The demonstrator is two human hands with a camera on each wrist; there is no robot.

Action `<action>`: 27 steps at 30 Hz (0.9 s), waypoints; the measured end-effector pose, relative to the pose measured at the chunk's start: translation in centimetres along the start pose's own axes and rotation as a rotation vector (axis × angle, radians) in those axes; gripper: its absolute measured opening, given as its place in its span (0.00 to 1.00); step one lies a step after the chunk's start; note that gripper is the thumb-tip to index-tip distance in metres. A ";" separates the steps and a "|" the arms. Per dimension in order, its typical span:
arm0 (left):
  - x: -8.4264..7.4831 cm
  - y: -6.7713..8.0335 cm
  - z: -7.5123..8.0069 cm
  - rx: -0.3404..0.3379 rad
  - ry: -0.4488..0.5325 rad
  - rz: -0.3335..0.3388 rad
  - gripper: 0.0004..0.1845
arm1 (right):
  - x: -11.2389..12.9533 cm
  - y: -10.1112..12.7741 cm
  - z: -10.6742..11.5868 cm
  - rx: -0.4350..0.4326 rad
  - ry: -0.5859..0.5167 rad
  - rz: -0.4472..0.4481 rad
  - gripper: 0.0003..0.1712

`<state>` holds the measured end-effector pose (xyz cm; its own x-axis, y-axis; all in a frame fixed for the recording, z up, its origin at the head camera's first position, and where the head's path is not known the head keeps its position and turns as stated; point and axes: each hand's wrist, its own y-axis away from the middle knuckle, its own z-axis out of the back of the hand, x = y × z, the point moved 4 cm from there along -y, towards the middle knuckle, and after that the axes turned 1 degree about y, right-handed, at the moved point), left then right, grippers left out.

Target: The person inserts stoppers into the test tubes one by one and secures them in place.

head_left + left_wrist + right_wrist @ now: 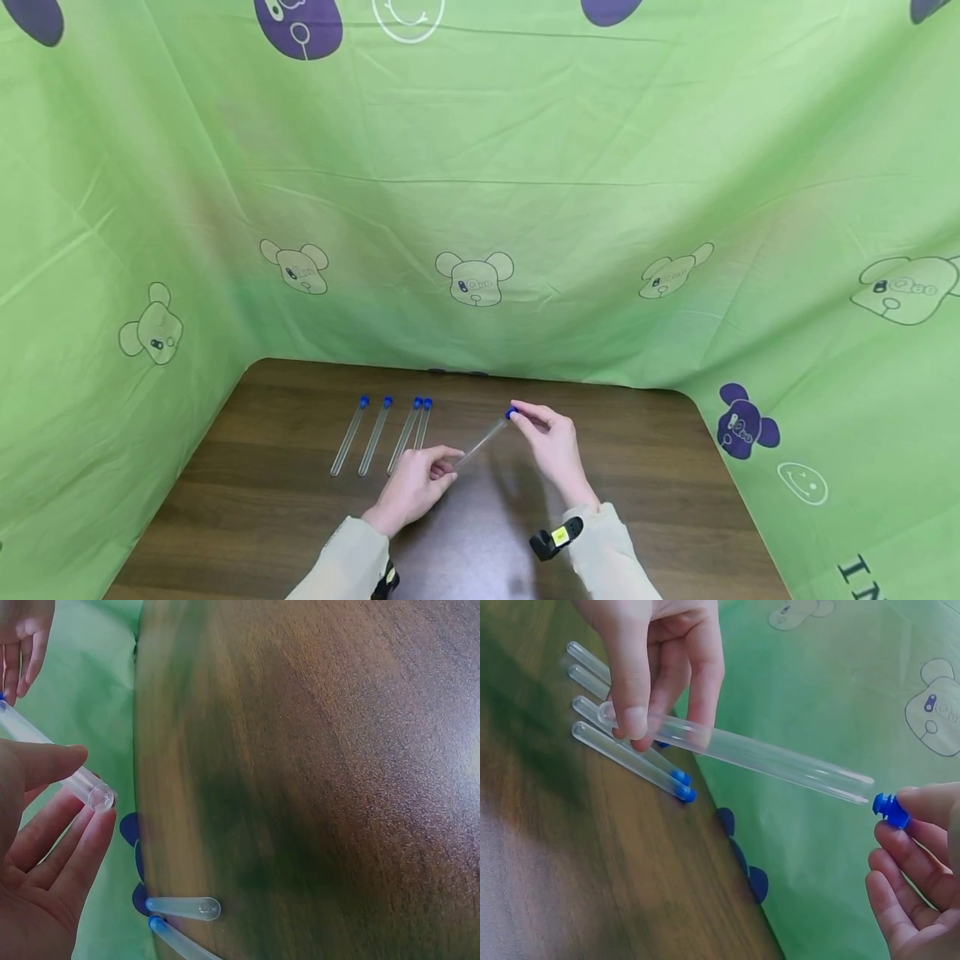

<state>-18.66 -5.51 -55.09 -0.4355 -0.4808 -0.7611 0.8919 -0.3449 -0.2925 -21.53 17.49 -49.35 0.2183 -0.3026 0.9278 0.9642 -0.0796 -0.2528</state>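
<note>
My left hand (418, 483) pinches a clear test tube (757, 759) near its rounded end, between thumb and fingers. The tube is held above the table, its mouth pointing to my right hand (553, 446). Between the right thumb and fingertips sits a small blue stopper (891, 811) with ridges. In the right wrist view a narrow gap separates the stopper from the tube's open mouth. The left wrist view shows the tube's round bottom (100, 798) between the left thumb and fingers. No contents show inside the tube.
Several test tubes with blue stoppers, such as the leftmost tube (349, 437), lie side by side on the brown wooden table (247, 500), left of the hands. A green printed cloth (480, 208) hangs behind and along both sides of the table.
</note>
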 end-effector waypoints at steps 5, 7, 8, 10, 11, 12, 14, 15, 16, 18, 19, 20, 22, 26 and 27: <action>0.0 -0.1 -0.1 -0.002 0.000 0.003 0.17 | 0.0 0.1 -0.2 0.026 -0.006 -0.005 0.14; 0.0 0.0 -0.1 0.000 0.002 0.006 0.17 | 0.0 0.1 -0.2 0.037 -0.011 -0.022 0.14; 0.1 0.0 -0.2 0.002 0.003 0.007 0.17 | 0.0 0.1 -0.2 0.043 -0.010 -0.028 0.14; 0.1 0.0 -0.2 0.004 0.006 0.010 0.17 | 0.0 0.1 -0.2 0.049 -0.007 -0.035 0.14; 0.2 0.0 -0.2 0.005 0.006 0.012 0.17 | 0.1 0.1 -0.2 0.052 -0.007 -0.035 0.14; 0.2 0.0 -0.2 0.006 0.007 0.014 0.17 | 0.3 0.2 -0.2 0.054 -0.008 -0.035 0.14; 0.2 0.0 -0.2 0.005 0.008 0.014 0.17 | 1.0 0.4 -0.1 0.057 -0.006 -0.034 0.14; 0.2 0.0 -0.2 0.005 0.008 0.015 0.17 | 1.5 0.5 -0.1 0.060 -0.004 -0.034 0.14; 0.2 0.0 -0.2 0.005 0.010 0.014 0.17 | 2.0 0.6 0.0 0.064 -0.001 -0.035 0.14; 0.2 0.1 -0.2 0.005 0.011 0.012 0.17 | 3.2 0.9 0.1 0.075 0.012 -0.039 0.14; 0.2 0.1 -0.2 0.005 0.012 0.011 0.17 | 3.5 1.0 0.1 0.082 0.017 -0.032 0.14; 0.2 0.1 -0.2 0.005 0.012 0.012 0.17 | 3.8 1.1 0.1 0.089 0.022 -0.025 0.14; 0.1 0.1 -0.2 0.007 0.013 0.015 0.17 | 4.1 1.2 0.1 0.093 0.025 -0.025 0.14; 0.1 0.3 -0.3 0.005 0.012 0.018 0.17 | 4.4 1.3 0.0 0.087 0.024 -0.023 0.13; 0.2 0.3 -0.3 0.007 0.014 0.019 0.17 | 4.5 1.3 0.0 0.084 0.025 -0.032 0.13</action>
<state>-18.41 -5.47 -55.46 -0.4163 -0.4762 -0.7745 0.8993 -0.3412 -0.2736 -19.25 16.03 -45.50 0.1847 -0.3246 0.9276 0.9800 -0.0097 -0.1986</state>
